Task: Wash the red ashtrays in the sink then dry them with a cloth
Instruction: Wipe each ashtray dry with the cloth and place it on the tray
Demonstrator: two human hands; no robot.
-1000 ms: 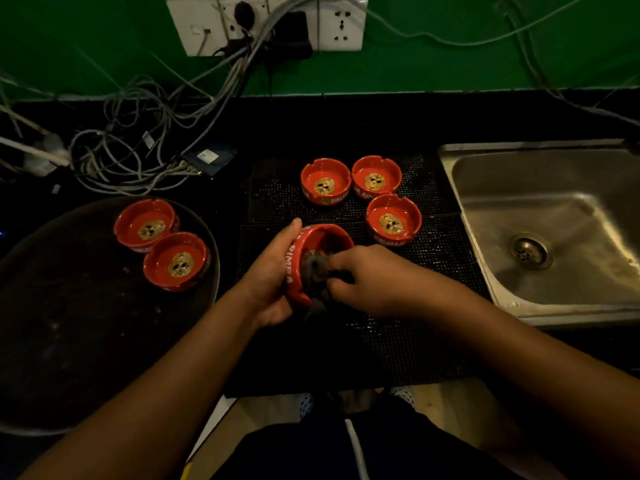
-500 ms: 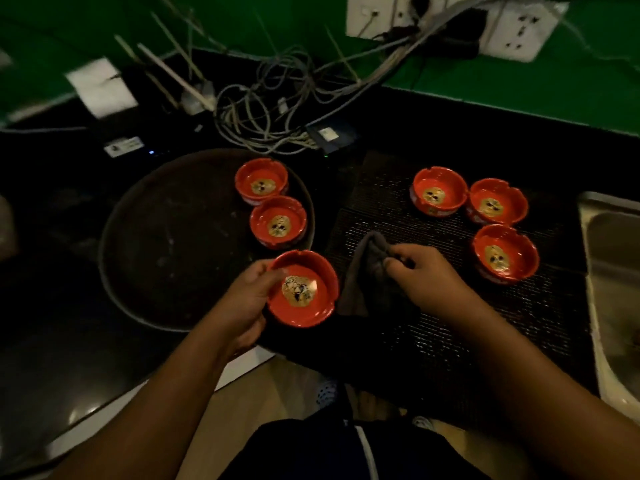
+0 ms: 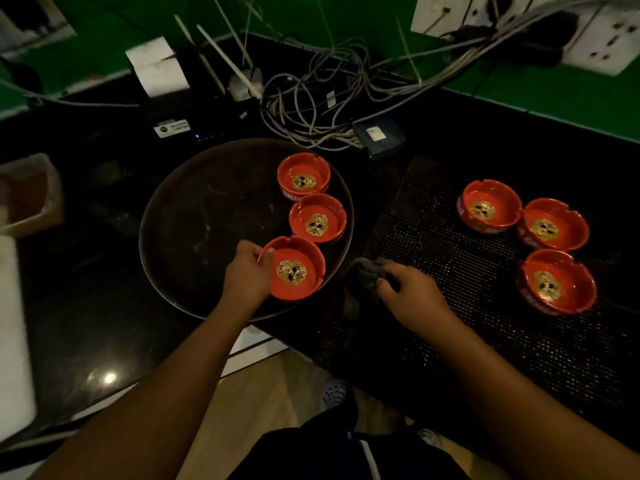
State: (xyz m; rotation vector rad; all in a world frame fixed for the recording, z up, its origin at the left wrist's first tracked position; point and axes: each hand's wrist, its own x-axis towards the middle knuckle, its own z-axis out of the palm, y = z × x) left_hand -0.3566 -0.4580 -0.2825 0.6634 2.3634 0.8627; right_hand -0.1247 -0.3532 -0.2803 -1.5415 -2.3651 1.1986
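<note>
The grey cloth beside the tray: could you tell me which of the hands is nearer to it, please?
Right. The right hand pinches the cloth; the left hand is off to its left, holding an ashtray.

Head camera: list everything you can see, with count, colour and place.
tray: one, dark, counter centre-left.
mat: one, black mesh, counter right.
ashtrays: six, red, three at tray's right side, three on mat.
cloth: one, grey, mat's left edge.
cables: a tangle, grey, counter back.
sockets: several, white, top right.
left hand: one, grips nearest tray ashtray.
right hand: one, holds cloth.
</note>
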